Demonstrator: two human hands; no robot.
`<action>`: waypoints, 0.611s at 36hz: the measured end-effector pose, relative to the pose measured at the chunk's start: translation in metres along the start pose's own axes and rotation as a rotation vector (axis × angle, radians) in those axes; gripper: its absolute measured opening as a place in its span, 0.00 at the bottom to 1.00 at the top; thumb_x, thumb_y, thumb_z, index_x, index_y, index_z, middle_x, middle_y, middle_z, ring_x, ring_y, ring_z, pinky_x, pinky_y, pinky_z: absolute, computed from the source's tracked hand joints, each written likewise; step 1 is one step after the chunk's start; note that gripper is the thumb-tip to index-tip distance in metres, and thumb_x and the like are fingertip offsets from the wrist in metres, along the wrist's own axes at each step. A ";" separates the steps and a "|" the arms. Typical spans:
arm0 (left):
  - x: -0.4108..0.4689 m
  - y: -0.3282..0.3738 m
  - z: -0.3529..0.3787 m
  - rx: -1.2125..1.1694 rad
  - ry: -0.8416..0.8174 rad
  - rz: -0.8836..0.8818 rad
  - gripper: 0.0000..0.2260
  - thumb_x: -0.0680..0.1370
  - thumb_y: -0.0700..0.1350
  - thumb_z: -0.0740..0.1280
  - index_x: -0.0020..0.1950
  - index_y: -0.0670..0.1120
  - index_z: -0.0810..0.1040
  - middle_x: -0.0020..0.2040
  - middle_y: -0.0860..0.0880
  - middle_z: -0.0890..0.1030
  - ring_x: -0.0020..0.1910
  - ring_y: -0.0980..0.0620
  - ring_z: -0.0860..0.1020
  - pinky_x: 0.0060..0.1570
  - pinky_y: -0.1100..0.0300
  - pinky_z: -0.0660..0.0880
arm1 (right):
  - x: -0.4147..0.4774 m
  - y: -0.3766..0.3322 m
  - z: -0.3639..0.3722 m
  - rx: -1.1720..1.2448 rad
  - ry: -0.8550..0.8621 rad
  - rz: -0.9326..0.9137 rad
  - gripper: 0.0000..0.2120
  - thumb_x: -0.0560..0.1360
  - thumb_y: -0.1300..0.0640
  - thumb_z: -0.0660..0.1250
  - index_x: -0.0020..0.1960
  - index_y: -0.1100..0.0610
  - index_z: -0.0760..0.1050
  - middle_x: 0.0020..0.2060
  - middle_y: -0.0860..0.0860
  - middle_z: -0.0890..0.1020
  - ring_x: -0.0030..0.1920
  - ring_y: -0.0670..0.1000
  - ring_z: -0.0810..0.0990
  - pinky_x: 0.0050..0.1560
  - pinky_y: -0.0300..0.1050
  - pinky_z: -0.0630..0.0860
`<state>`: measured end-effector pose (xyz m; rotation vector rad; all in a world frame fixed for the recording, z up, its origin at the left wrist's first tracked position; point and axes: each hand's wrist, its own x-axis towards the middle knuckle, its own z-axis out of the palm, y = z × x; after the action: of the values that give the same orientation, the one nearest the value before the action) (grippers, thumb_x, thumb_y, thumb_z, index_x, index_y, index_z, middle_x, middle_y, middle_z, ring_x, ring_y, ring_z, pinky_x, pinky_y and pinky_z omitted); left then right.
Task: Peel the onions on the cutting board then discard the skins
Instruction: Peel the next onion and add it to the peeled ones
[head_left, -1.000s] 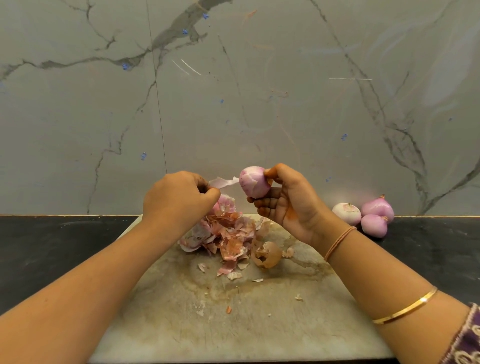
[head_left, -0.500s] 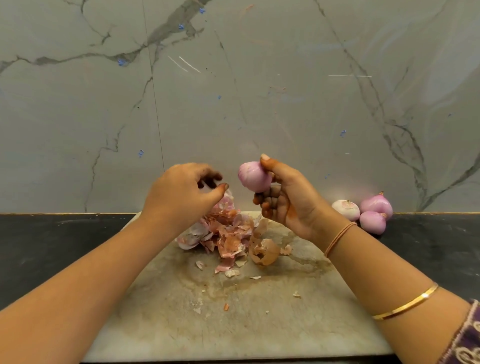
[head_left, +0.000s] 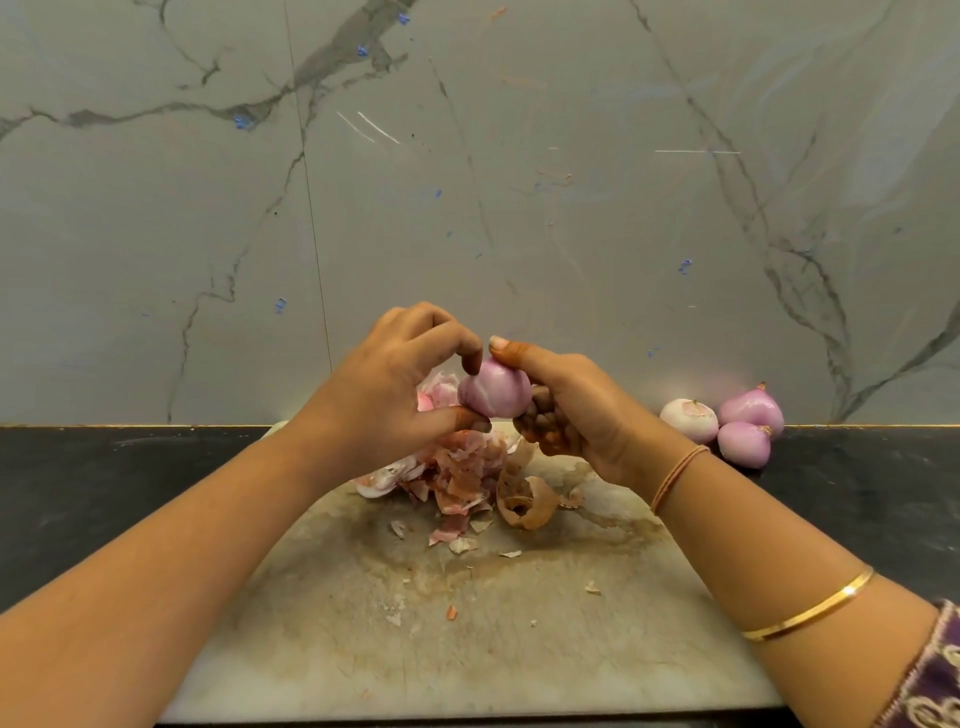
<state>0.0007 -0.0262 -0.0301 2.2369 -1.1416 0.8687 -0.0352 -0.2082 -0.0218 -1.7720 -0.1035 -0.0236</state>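
Note:
A pink, mostly peeled onion (head_left: 496, 391) is held in the air above the far part of the stained cutting board (head_left: 467, 639). My right hand (head_left: 566, 402) grips it, thumb on top and fingers curled beneath. My left hand (head_left: 395, 384) pinches the same onion from the left, forefinger on its top and thumb at its underside. Below the hands a heap of onion skins (head_left: 457, 473) lies on the board, with a brown curled skin (head_left: 524, 501) beside it. Part of the heap is hidden behind my left hand.
Three peeled onions (head_left: 727, 421) sit on the black counter (head_left: 857, 499) at the right, against the marble wall (head_left: 467, 182). Small skin flakes (head_left: 452, 613) are scattered over the middle of the board. The counter continues dark to the left of the board.
My left hand dropped the torn strip of skin, then moved right and closed its forefinger and thumb on the onion. My right hand kept hold of the onion.

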 end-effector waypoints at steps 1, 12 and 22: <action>0.000 0.000 0.000 0.014 -0.002 0.006 0.15 0.67 0.62 0.63 0.50 0.58 0.70 0.49 0.57 0.70 0.50 0.57 0.66 0.48 0.66 0.67 | 0.000 0.000 0.000 -0.005 -0.002 -0.002 0.23 0.76 0.39 0.63 0.36 0.58 0.75 0.21 0.49 0.71 0.23 0.46 0.67 0.25 0.37 0.64; 0.000 0.002 0.001 0.077 0.076 0.066 0.13 0.71 0.48 0.73 0.39 0.53 0.68 0.43 0.54 0.70 0.44 0.52 0.67 0.39 0.62 0.67 | 0.004 0.002 -0.001 0.121 0.026 0.066 0.22 0.77 0.40 0.61 0.45 0.59 0.76 0.25 0.51 0.74 0.24 0.46 0.68 0.25 0.36 0.65; -0.001 0.003 0.003 -0.019 0.066 0.028 0.09 0.72 0.50 0.65 0.39 0.45 0.72 0.34 0.53 0.72 0.35 0.50 0.69 0.32 0.49 0.71 | 0.007 0.001 -0.003 0.354 -0.037 0.144 0.19 0.76 0.47 0.58 0.50 0.63 0.76 0.27 0.56 0.77 0.23 0.48 0.69 0.24 0.36 0.69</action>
<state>-0.0015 -0.0291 -0.0321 2.1651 -1.1483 0.9318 -0.0283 -0.2106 -0.0214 -1.4222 -0.0057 0.1248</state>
